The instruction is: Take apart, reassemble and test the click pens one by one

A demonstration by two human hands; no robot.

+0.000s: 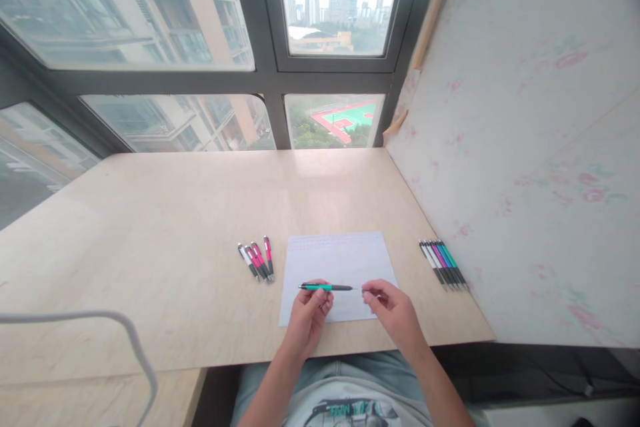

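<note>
A green pen with a dark grip lies level across the fingers of my left hand, which is closed around it. From its front end a thin pale refill sticks out to the right. My right hand is closed in a pinch just beyond the refill's tip. Between those fingertips shows a small dark piece that looks like the pen's tip cone, mostly hidden. Both hands are above a sheet of paper with lines of writing along its top.
Several pink and white pens lie to the left of the paper. At the right, a row of several white, purple, blue and green pens lies near the wall. A grey cable curves over the wooden table at the left.
</note>
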